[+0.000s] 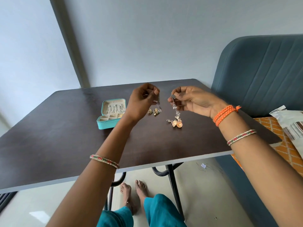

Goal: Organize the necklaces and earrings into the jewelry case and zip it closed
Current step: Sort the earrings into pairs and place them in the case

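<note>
Both hands, left [144, 99] and right [191, 99], each pinch a dangling silver earring above the dark wooden table [65, 136], its open teal zip jewelry case [111, 114] lying at left, gold earrings [177, 123] between.

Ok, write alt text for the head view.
Two raised hands, left hand and right hand, each pinch a dangling earring above a dark table. An open teal jewelry case sits left; gold earrings lie loose nearby.
</note>
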